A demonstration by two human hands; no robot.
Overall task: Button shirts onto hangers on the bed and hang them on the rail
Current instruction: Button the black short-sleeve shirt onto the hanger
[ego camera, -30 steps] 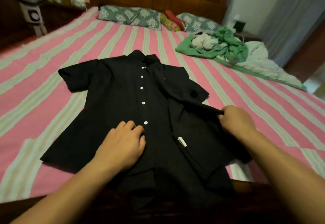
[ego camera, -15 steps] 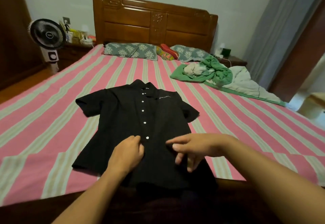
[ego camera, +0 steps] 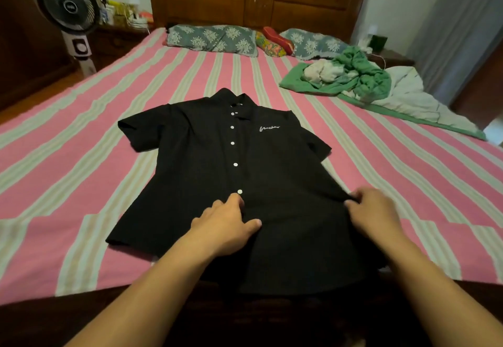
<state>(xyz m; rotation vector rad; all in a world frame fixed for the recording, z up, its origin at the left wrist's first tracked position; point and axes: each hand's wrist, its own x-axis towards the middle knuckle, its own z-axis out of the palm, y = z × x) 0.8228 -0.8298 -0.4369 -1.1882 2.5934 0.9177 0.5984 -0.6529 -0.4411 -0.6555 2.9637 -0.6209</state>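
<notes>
We see the black shirt [ego camera: 217, 172] flat on the striped bed [ego camera: 81, 134], front up; left hand [ego camera: 227, 225] rests on the placket below the lowest white button [ego camera: 239, 191], fingers loosely spread; right hand [ego camera: 373, 210] pinches the shirt's right side edge.

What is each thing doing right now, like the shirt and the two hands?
Shirt: spread flat on the bed, front closed.
Left hand: resting on the shirt front, fingers straight, below the lowest button.
Right hand: pinching the shirt's side edge.
Fan: upright beside the bed.
Green bedding: crumpled.
</notes>
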